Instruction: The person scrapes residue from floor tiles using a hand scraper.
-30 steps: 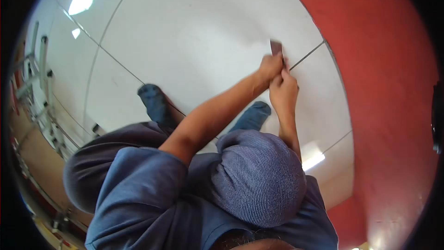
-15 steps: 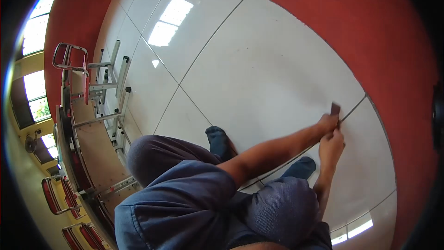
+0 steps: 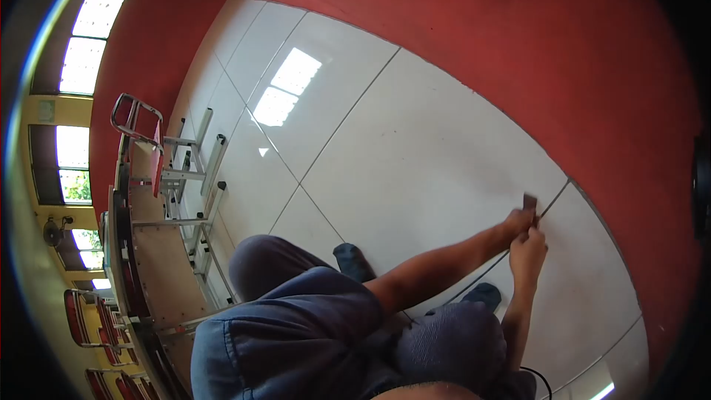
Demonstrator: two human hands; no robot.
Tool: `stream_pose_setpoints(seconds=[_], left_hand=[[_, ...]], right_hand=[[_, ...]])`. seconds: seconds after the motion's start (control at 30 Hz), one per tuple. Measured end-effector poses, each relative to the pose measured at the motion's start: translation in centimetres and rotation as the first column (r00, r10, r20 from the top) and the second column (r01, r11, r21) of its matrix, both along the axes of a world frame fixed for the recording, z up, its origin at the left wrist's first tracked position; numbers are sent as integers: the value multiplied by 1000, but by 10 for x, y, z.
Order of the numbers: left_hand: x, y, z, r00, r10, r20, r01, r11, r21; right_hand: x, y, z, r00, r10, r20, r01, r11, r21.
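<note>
A small, dark brownish flat object (image 3: 529, 201) sticks up from my left hand (image 3: 520, 224), whose fingers are closed around its lower part. Just below, my right hand (image 3: 528, 249) is closed with its fingertips against or very near the left hand. A thin dark piece shows between the two hands, too small to make out. Both hands are over the white tiled floor (image 3: 385, 170), beyond my bent knee and dark-socked foot (image 3: 483, 295).
A red wall (image 3: 518, 44) curves along the top and right. Desks and chairs with metal legs (image 3: 211, 137) stand at the left, with more red chairs (image 3: 80, 318) behind them. My other socked foot (image 3: 352, 261) rests on the floor. A black cord (image 3: 543, 379) shows at the lower right.
The camera view has shifted, so floor, desks and feet appear lower. Both hands stay together, and the dark object stands more upright in my left hand.
</note>
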State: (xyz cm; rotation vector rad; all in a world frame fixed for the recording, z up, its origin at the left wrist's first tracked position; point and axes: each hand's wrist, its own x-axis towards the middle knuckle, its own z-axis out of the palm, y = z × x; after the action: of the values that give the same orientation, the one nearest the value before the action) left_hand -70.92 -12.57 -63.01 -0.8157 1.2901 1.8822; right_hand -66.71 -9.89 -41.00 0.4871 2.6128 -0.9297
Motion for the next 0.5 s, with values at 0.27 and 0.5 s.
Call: stream_pose_setpoints(seconds=[0.27, 0.5], left_hand=[[-12, -22, 17, 995, -63, -76, 72, 990, 123], [39, -46, 71, 999, 34, -24, -30, 987, 157]], right_hand=[[-11, 3, -32, 988, -4, -155, 0, 1000, -23], [24, 1, -8, 998, -33, 62, 35, 999, -40]])
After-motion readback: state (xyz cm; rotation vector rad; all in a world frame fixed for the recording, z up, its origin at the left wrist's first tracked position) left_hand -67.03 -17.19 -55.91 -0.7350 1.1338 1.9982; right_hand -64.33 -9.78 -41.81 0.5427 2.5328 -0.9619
